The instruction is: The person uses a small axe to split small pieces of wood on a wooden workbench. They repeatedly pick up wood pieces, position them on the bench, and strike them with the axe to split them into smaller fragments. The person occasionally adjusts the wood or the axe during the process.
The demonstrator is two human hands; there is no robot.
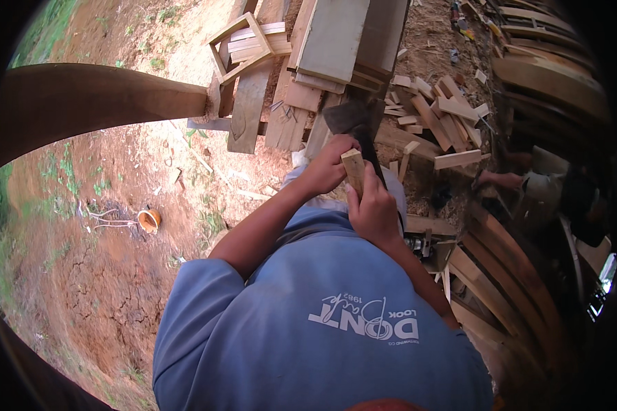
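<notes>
In front of my waist, my right hand (373, 205) is closed around a short wooden block (353, 168), its pale end tilted up toward me. Thumb and fingers lie on opposite sides of it. Close by on the left, my left hand (330, 166) has its fingers curled beside the block's upper end; what they hold is hidden. Just beyond both hands is a dark, flat, broad-ended piece (347, 118), whose kind I cannot make out. It lies against the stacked planks (336, 41).
A wooden frame (257, 31) rests on boards at the upper left. Offcuts (452, 113) are heaped to the right, near another person's limb (504, 179). Curved timbers (514, 267) lie at the right. A thick beam (116, 94) juts in from the left; an orange bucket (149, 220) sits on the dirt.
</notes>
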